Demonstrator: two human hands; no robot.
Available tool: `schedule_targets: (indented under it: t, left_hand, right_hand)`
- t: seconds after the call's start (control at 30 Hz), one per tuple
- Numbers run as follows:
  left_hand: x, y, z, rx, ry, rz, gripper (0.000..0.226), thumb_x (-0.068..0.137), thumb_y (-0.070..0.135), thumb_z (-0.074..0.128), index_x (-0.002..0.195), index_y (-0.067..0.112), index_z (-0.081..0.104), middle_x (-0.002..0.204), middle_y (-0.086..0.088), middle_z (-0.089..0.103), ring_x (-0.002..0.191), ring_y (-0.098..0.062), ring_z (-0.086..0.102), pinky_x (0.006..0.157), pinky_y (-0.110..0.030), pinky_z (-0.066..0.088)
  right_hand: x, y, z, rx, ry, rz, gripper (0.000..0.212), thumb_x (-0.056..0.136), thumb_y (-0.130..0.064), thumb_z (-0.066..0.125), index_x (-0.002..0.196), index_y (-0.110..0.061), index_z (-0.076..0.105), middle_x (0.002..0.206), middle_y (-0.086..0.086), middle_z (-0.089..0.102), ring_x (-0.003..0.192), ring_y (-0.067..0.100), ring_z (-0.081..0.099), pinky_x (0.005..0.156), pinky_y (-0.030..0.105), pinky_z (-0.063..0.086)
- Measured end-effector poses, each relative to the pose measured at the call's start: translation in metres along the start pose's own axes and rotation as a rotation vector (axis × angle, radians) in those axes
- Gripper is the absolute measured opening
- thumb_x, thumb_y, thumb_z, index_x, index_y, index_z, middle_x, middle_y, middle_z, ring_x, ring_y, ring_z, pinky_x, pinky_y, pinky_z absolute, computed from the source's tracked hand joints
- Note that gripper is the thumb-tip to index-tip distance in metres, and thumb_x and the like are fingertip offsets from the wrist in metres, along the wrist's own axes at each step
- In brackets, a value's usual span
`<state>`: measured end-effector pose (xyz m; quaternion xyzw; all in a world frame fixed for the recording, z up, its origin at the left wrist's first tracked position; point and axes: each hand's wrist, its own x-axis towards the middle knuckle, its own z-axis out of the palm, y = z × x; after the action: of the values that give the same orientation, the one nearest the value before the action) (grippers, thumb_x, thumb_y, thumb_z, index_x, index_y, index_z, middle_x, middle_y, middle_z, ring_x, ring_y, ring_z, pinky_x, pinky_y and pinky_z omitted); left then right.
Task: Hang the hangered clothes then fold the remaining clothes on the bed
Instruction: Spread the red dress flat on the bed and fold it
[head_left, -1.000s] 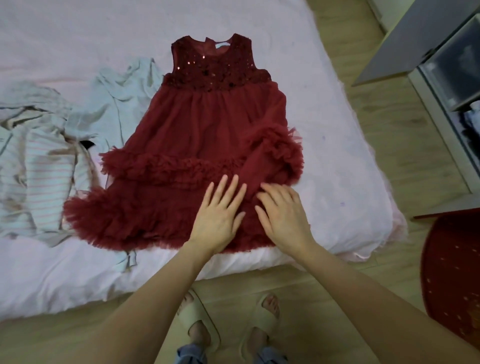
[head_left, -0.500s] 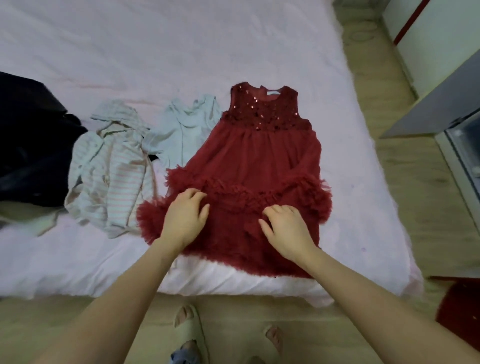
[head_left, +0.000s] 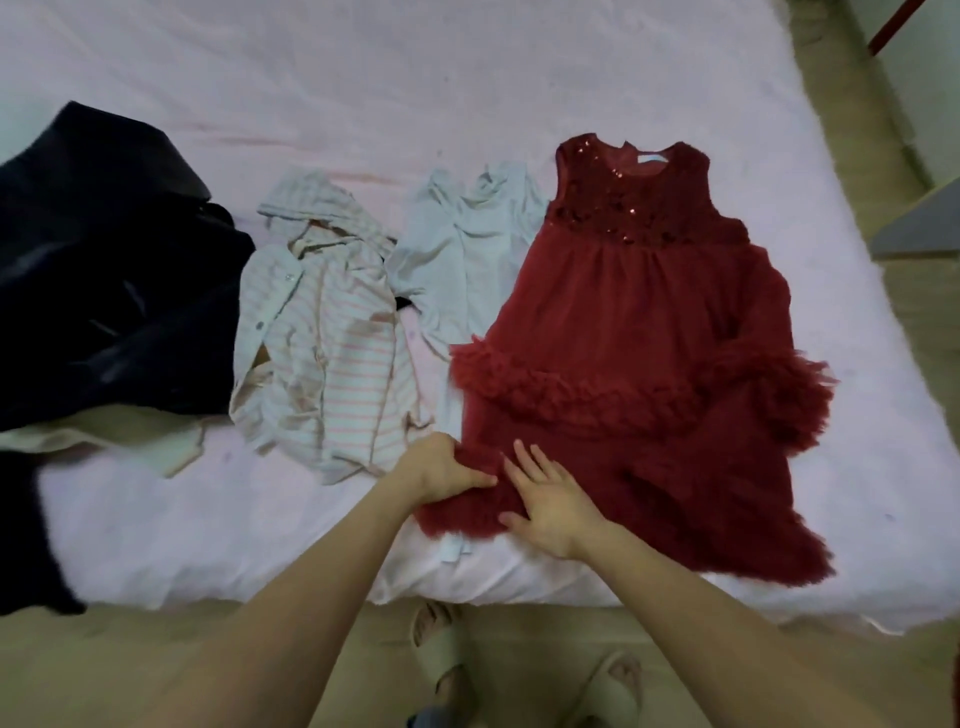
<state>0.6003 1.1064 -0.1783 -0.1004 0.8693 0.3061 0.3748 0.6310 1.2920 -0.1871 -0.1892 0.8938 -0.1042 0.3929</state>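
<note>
A dark red ruffled dress with a sequined top lies flat on the pink bed, neck away from me. My left hand grips the dress's lower left hem ruffle. Just right of it, my right hand lies flat with straight fingers on the same corner of the skirt. A pale blue garment lies partly under the dress's left side. A crumpled pink-striped white shirt sits further left.
A dark navy garment is heaped at the bed's left, over a cream piece. Wooden floor and my sandalled feet show below the bed's near edge. A grey furniture corner juts in at right.
Both hands slid left along the skirt to its lower left corner. The left hand closed on the hem ruffle; the right hand flattened beside it. The view shifted left, showing the navy garment.
</note>
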Motion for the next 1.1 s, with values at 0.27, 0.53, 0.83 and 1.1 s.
schedule_targets:
  t: [0.27,0.53,0.83,1.1]
  left_hand:
    - [-0.009,0.011,0.004,-0.116,0.071,0.049,0.071,0.064,0.057,0.079,0.119,0.017,0.058,0.112,0.001,0.066,0.106,-0.019,0.062,0.087,-0.029,0.048]
    - [-0.052,0.063,0.019,-0.288,0.294,0.231,0.04,0.069,0.027,0.059,0.109,0.02,0.058,0.087,0.001,0.064,0.092,-0.029,0.064,0.068,-0.024,0.037]
    - [-0.064,0.165,0.129,0.806,0.296,0.434,0.095,0.086,0.022,0.065,0.153,0.009,-0.001,0.143,-0.015,0.033,0.119,-0.032,0.045,0.08,-0.038,0.044]
    - [-0.062,0.126,0.147,0.46,0.273,0.771,0.086,0.076,0.039,0.073,0.141,0.002,0.032,0.147,-0.019,0.033,0.136,-0.029,0.037,0.1,-0.043,0.046]
  right_hand:
    - [-0.043,0.012,-0.022,0.027,0.537,-0.12,0.058,0.096,-0.049,0.038,0.141,-0.013,0.045,0.148,0.006,0.044,0.14,0.016,0.033,0.12,0.028,0.008]
    - [-0.067,0.101,-0.024,0.437,0.591,0.459,0.069,0.097,-0.044,0.047,0.154,-0.02,0.015,0.162,0.009,0.0,0.149,0.028,0.004,0.119,0.046,0.01]
    - [-0.11,0.137,0.02,0.061,0.235,-0.003,0.072,0.098,-0.043,0.043,0.155,-0.015,0.009,0.162,0.003,0.004,0.149,0.013,0.001,0.121,0.031,-0.002]
    - [-0.143,0.185,0.023,-0.318,0.541,-0.164,0.079,0.083,-0.049,0.063,0.144,-0.005,0.04,0.151,0.012,0.039,0.142,0.024,0.032,0.118,0.043,0.021]
